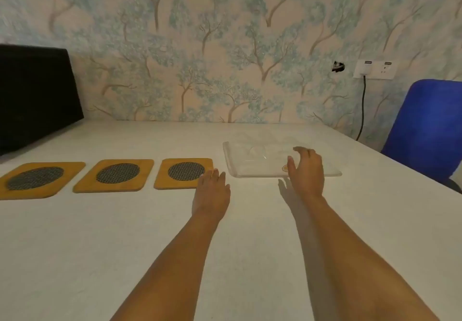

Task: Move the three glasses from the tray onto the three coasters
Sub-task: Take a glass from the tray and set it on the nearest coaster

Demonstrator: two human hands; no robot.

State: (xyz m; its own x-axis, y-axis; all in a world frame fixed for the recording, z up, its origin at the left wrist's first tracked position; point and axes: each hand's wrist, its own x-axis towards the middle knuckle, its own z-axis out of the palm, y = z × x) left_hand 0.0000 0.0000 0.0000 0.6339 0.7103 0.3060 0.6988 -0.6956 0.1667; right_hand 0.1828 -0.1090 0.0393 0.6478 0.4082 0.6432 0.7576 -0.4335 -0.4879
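Two bare arms reach over a pale table (100,245) before tree-patterned wallpaper (225,45).

I see my left hand (212,190), fingers loosely extended, holding nothing, beside three wooden coasters (117,175). My right hand (306,170), fingers spread, hovers over the clear tray (250,160); its glasses (260,152) are blurred. A blue chair (425,125) stands right. I can read no writing.
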